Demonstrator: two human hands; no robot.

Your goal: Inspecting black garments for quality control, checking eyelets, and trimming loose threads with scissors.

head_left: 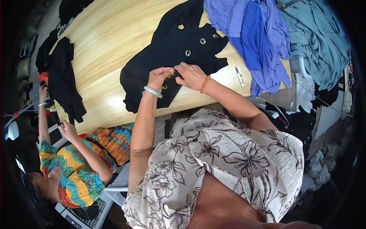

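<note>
A black knitted garment (148, 61) lies spread on the pale wooden table, with large ring-patterned buttons (187, 53) in a row along it. Over that row my two hands meet fingertip to fingertip. My left hand (160, 77), wearing a pale bangle, is closed in a pinch; a small round edge like a button shows at its fingertips. My right hand (191, 76), with an orange bead bracelet, is closed too, its curled fingers touching the same spot and hiding what they grip. Thread snips (239, 75) lie to the right of the garment.
Purple-blue garments (251, 42) hang over the table's right edge, beside a heap of grey-green cloth (314, 42). Another black garment (65, 80) lies at the left edge. A co-worker (72, 171) in a colourful top sits at the lower left, arms raised near the table.
</note>
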